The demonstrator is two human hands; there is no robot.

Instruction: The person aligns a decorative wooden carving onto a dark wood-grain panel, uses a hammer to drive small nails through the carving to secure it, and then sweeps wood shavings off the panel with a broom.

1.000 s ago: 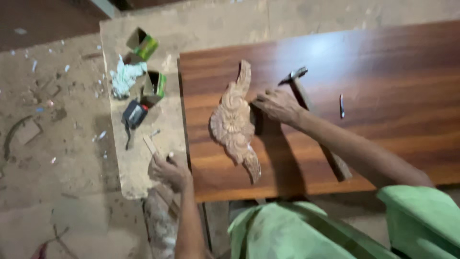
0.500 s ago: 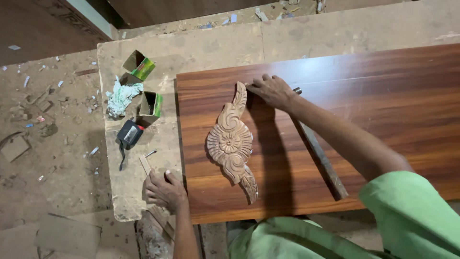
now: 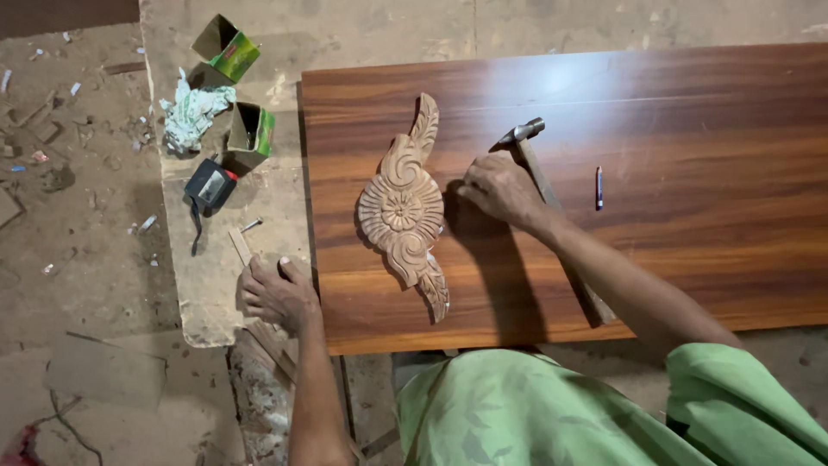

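Right hand (image 3: 498,188) off carved ornament (image 3: 405,210), now beside hammer (image 3: 552,203).

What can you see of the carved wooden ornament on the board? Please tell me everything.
The carved wooden ornament looks like pale, unfinished wood. A round flower with radiating petals forms its middle, and a leafy scroll curls away from it at each end, one up and one down. It lies flat, lengthwise and slightly tilted, on the dark glossy board, near its left edge. The right hand rests on the board just beside it; whether the fingertips touch it is unclear. The left hand is apart from it.
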